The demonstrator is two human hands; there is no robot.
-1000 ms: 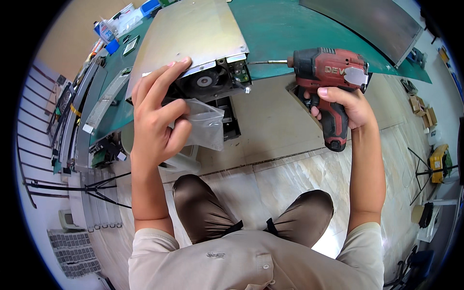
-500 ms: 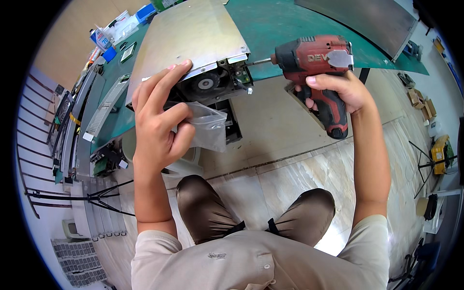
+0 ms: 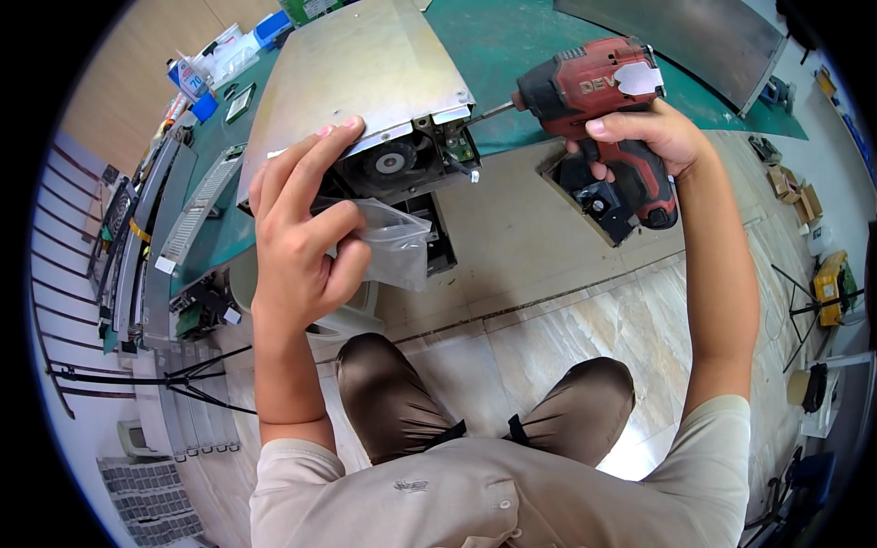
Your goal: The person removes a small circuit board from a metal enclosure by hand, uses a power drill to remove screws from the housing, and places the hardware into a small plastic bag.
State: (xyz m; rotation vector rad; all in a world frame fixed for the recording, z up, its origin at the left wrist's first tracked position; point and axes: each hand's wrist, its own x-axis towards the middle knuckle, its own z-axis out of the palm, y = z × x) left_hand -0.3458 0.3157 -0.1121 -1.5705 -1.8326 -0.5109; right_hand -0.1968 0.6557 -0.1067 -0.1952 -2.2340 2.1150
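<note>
My right hand (image 3: 653,137) grips a red and black cordless impact driver (image 3: 598,87). Its long thin bit (image 3: 493,112) slants down to the left, its tip at the front right corner of a flat metal case (image 3: 365,64). Whether the tip sits in a screw I cannot make out. At the case's open front show a black fan (image 3: 393,163) and part of a green circuit board (image 3: 463,144). My left hand (image 3: 306,215) rests two outstretched fingers on the case's front edge. Its other fingers are curled round a clear plastic zip bag (image 3: 397,247).
The case lies on a green-topped table (image 3: 512,46). A spray can (image 3: 189,79) and a slotted metal strip (image 3: 201,201) stand to the left. Dark metal equipment (image 3: 598,201) sits below the table edge, and a tripod (image 3: 183,373) stands at far left.
The impact driver has tilted, its back end higher and its handle farther right, while the bit's tip stays near the case corner. My left hand has barely moved.
</note>
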